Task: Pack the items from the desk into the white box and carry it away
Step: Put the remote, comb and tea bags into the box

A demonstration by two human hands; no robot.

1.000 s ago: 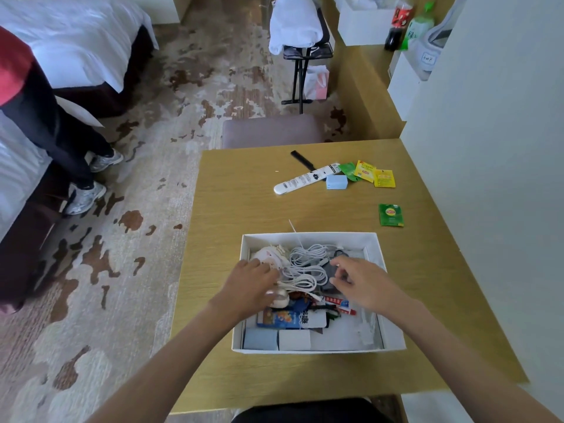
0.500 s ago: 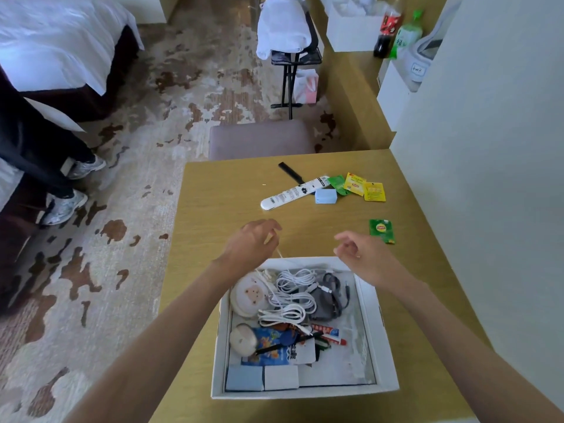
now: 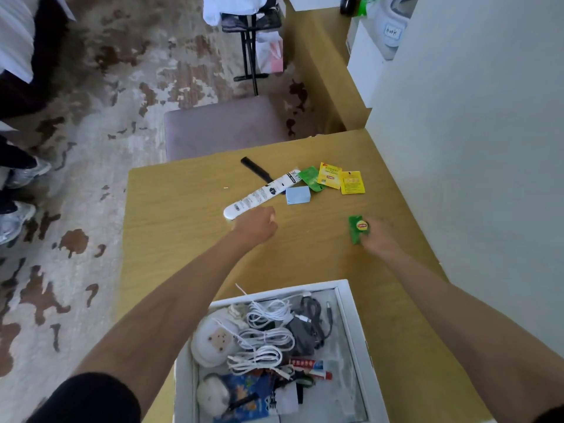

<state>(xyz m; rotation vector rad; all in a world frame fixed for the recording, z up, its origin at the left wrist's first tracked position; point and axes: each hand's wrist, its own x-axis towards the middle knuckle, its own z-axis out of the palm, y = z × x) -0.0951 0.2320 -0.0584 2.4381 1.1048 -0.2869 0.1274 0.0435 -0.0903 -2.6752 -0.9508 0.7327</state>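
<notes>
the wooden desk (image 3: 189, 239) is seen from above, and on its near part the white box (image 3: 351, 315) stands open, cut off by the bottom edge of the picture. inside it, coiled white cables (image 3: 265, 337) are piled beside a dark grey adapter (image 3: 302, 331), a round white case with a bear face (image 3: 213, 340), a red and white tube (image 3: 308, 364) and a blue printed packet (image 3: 244, 395); smaller things below these cannot be told apart. beyond the box, both bare arms are stretched out. the left hand (image 3: 254, 224) is curled loosely, knuckles up, right at the near end of the white remote (image 3: 262, 192); whether it is touched cannot be told, and the grip is hidden from this side. a small light blue box (image 3: 297, 195) lies just beyond and right of that hand, with a black comb (image 3: 256, 172) partly hidden under the remote. the right hand (image 3: 380, 236) is blurred; its fingers are closed on a green tea sachet (image 3: 357, 228) with a yellow and red logo, held at its right edge. further beyond that hand, a green sachet (image 3: 311, 178) and two yellow sachets (image 3: 340, 180) are overlapped.
</notes>
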